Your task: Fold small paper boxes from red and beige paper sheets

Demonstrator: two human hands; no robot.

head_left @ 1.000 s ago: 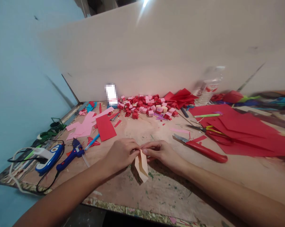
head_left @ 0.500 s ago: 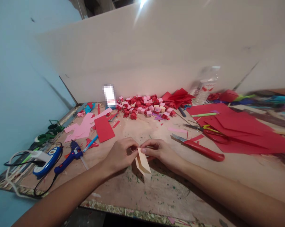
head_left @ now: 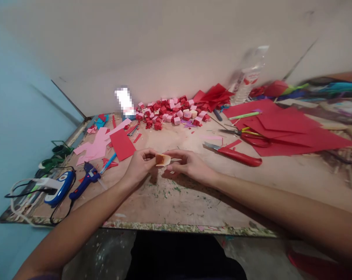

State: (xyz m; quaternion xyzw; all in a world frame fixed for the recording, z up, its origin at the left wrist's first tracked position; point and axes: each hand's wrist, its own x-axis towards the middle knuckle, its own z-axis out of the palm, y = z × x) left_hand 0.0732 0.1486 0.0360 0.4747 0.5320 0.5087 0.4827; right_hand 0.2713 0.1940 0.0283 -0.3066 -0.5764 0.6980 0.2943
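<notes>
A small folded cream paper piece (head_left: 163,160) is held up above the front middle of the table, its hollow end turned toward me. My left hand (head_left: 140,165) pinches its left side between thumb and fingers. On the right side, the fingertips and thumb of my right hand (head_left: 189,165) grip the same piece. Green specks lie on the wood below. Beyond both hands sits a pile of small red and pink paper cubes (head_left: 170,112).
Left are a blue glue gun (head_left: 86,181), a blue-and-white power socket (head_left: 60,188) and a red paper rectangle (head_left: 122,144). Right lie a red-handled cutter (head_left: 240,156), scissors (head_left: 254,138) and red sheets (head_left: 292,128). A plastic bottle (head_left: 248,77) stands behind.
The cream paper has been tilted, so its open end now faces me instead of its long side. The view has tipped downward, showing more of the table's front edge and floor.
</notes>
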